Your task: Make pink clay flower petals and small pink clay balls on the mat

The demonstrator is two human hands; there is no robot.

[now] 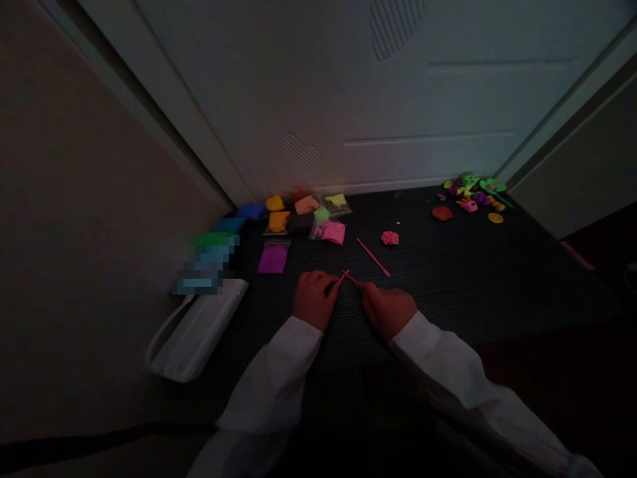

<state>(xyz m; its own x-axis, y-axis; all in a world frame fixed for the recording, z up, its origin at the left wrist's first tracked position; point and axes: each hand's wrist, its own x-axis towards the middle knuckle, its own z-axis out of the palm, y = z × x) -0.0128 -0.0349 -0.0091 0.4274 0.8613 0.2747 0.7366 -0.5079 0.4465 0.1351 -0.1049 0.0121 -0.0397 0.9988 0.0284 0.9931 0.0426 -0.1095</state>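
In dim light my left hand (pixel 314 299) and my right hand (pixel 387 309) rest close together on a dark striped mat (pixel 448 279). Both have fingers curled. Each pinches a thin pink stick, and the two sticks cross (pixel 346 275) between my hands. A third pink stick (pixel 373 257) lies on the mat just beyond them. A small pink clay flower (pixel 389 238) sits further back. White sleeves cover both arms.
Several bags of coloured clay (pixel 298 216) lie at the back left by a white door (pixel 348 99). Finished clay shapes and moulds (pixel 472 196) cluster at the back right. A white pouch (pixel 199 332) lies to the left on the floor.
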